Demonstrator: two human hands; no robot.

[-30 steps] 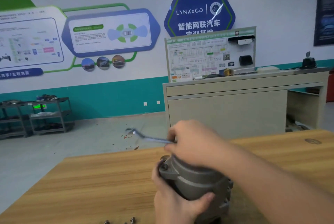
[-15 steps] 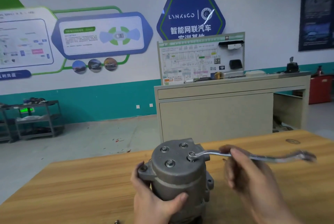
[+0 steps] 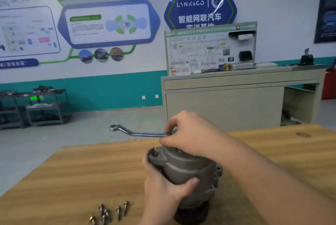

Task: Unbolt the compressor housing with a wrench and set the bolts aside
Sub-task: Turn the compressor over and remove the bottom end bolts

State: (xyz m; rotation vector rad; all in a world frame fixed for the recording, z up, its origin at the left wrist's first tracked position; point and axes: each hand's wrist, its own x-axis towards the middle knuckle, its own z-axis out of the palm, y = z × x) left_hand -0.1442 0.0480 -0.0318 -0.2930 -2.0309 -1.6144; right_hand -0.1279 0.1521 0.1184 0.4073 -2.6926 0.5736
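Observation:
A grey metal compressor housing (image 3: pixel 183 168) stands upright on the wooden table (image 3: pixel 81 174). My left hand (image 3: pixel 163 186) grips its near side, thumb across the front. My right hand (image 3: pixel 190 134) is over the top of the housing and holds a silver ring wrench (image 3: pixel 138 133), whose free end sticks out to the left over the table's far edge. The top face and its bolts are hidden under this hand. Several loose bolts (image 3: pixel 111 213) lie on the table near its front edge, left of my left hand.
A beige workbench (image 3: pixel 236 97) with a wiring display board stands behind the table. Dark metal shelving carts (image 3: pixel 36 108) are by the teal wall at far left. Grey floor lies between them and the table.
The wrench has swung from pointing right to pointing left, and my right hand has moved over the top of the housing, covering the bolts. The view tilted down, showing the loose bolts.

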